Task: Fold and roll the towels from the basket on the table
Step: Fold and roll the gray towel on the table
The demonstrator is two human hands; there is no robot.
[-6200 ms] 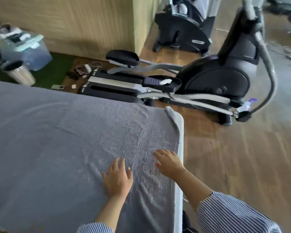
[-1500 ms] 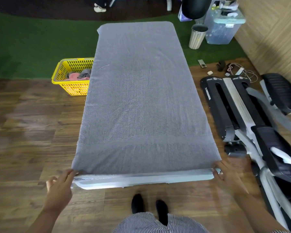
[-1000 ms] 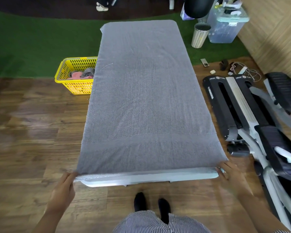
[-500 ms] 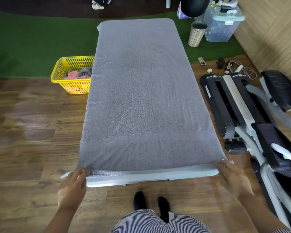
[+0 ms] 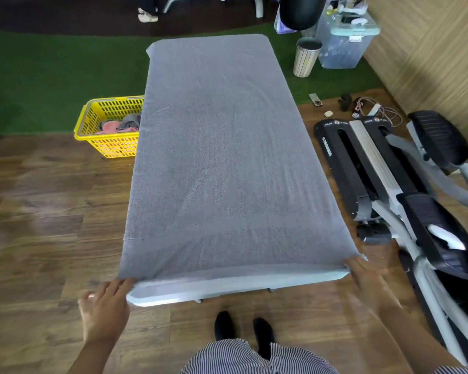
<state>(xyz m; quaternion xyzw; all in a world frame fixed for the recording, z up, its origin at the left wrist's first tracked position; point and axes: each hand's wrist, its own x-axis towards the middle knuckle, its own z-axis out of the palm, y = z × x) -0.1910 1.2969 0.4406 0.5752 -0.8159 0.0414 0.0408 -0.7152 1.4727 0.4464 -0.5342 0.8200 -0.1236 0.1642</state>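
At the near end of the table (image 5: 227, 288), the grey towel (image 5: 222, 163) lies spread flat over almost the whole top, its near hem just short of the table's pale edge. Your left hand (image 5: 104, 310) has its fingers at the towel's near left corner, and your right hand (image 5: 362, 273) sits on the near right corner; whether either pair of fingers is actually pinching cloth or only lying against it, I cannot tell, since the frame is blurred there. Expect the towel to be soft, limp and fairly heavy for cloth: it will sag in the middle and drag on the table, so take it by both near corners and lift them together, keeping the hem taut. To the left of the table, the yellow basket (image 5: 111, 147) holds more crumpled cloth. To the right of the table, the exercise machine (image 5: 362, 163) carries small white lettering, too small to read.
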